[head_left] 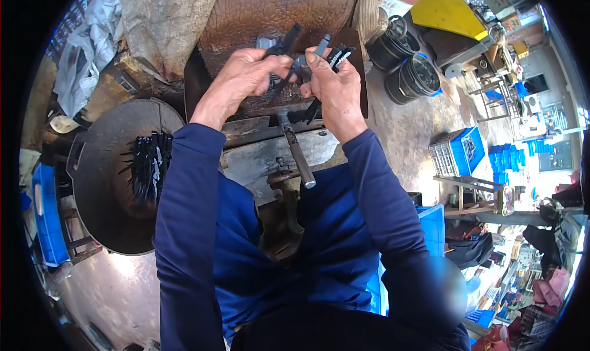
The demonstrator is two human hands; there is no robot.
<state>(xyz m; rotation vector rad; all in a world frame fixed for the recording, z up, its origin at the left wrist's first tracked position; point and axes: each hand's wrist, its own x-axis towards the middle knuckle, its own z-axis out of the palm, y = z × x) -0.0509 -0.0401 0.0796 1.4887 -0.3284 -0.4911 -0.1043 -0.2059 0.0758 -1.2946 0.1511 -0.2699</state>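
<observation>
My left hand (249, 74) pinches a thin, dark metal piece (289, 39) whose upper end points up and away. Close beside it on the right, my right hand (339, 93) is closed around several slim metal pieces. One grey flat piece (322, 45) sticks up past the thumb, and ridged, shiny ends (339, 56) show beside the forefinger. Their exact kind does not show. Both hands are over a dark metal trough (246, 120). Below them, a metal bar with a round end (298, 154) juts toward me.
At left, a wide dark pan (101, 185) holds a heap of slender black pieces (149, 166). A blue crate (49, 212) stands beyond it. Black buckets (413, 80) are at the upper right, with a blue-and-white crate (458, 151) on a stool farther right. A brown, cracked panel (276, 10) rises behind the trough.
</observation>
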